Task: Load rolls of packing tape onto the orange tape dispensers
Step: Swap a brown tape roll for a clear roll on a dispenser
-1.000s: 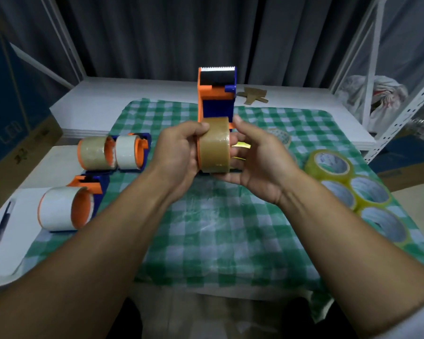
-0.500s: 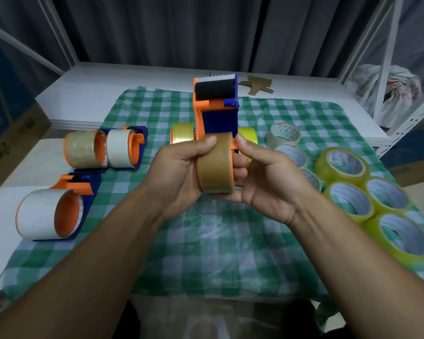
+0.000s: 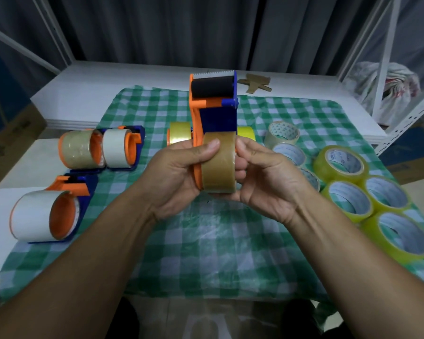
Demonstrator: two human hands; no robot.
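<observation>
Brown tape roll (image 3: 218,165) now lower in view, snug against orange dispenser (image 3: 213,101), left grip (image 3: 179,172) curled round both, right grip (image 3: 260,177) pinching roll, above worktop (image 3: 88,99) middle

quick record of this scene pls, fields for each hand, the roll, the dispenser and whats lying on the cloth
left hand: grips brown tape roll from the left, thumb on top
right hand: holds the roll's right side
roll: on edge, against orange dispenser side plate
dispenser: held upright, black roller on top
cloth left: three loaded dispensers
cloth right: loose yellow rolls
</observation>
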